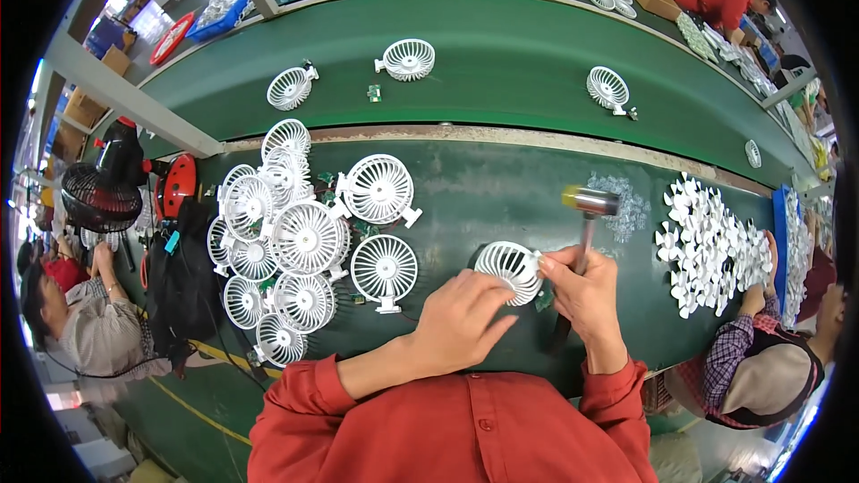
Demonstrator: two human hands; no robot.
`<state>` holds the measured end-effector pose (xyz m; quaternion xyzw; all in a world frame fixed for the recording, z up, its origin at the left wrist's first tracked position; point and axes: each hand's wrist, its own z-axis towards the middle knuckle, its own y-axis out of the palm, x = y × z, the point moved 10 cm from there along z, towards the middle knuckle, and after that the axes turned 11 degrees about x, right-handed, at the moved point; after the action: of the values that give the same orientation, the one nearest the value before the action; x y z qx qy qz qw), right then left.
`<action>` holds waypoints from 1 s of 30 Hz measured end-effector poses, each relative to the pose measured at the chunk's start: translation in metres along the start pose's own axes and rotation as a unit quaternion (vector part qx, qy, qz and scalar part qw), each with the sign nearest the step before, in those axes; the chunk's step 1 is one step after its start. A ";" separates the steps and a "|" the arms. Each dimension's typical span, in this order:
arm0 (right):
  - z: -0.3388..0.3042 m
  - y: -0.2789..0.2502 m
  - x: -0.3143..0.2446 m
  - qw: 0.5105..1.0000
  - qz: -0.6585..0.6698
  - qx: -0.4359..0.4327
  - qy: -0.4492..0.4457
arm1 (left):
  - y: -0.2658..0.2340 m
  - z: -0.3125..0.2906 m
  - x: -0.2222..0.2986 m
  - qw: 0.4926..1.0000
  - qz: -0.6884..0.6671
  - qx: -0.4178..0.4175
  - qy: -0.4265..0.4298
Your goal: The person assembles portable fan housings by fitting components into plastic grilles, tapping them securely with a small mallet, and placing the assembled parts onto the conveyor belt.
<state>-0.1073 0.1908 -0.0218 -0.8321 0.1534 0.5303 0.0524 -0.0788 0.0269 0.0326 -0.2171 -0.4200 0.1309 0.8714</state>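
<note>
In front of my chest is a round white slotted fan housing (pixel 508 266), tilted on the bench. My left hand (pixel 461 317) grips its near rim, fingers bent over the edge and thumb apart. On the other side, my right hand (pixel 580 291) is closed round the handle of a hammer (pixel 591 200), whose head with a yellow face stands above the fist. The same hand's thumb and index finger pinch the housing's small side tab. A small green circuit board (pixel 544 300) shows partly beneath the hands.
Piled white fan housings (pixel 304 237) lie left. To the right are small clear parts (pixel 622 206), white fan blades (pixel 707 246) and a co-worker's hand (pixel 756 300). Beyond, a green conveyor belt (pixel 501 54) carries spaced housings. A black desk fan (pixel 103 197) stands far left.
</note>
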 end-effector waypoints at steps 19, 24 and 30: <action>-0.049 -0.045 -0.042 0.901 -0.233 0.090 -0.355 | 0.028 -0.008 -0.004 0.984 0.155 -0.039 0.077; -0.048 -0.017 -0.007 0.835 -0.412 0.016 -0.365 | 0.028 -0.008 -0.003 0.984 0.157 -0.046 0.076; 0.021 -0.091 -0.011 0.886 -0.375 0.171 -0.215 | 0.022 -0.006 0.003 0.985 0.116 -0.108 0.076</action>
<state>-0.1019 0.2844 -0.0281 -0.6713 -0.0966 0.6028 0.4202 -0.0733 0.0452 0.0205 -0.3661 -0.3365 0.1683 0.8511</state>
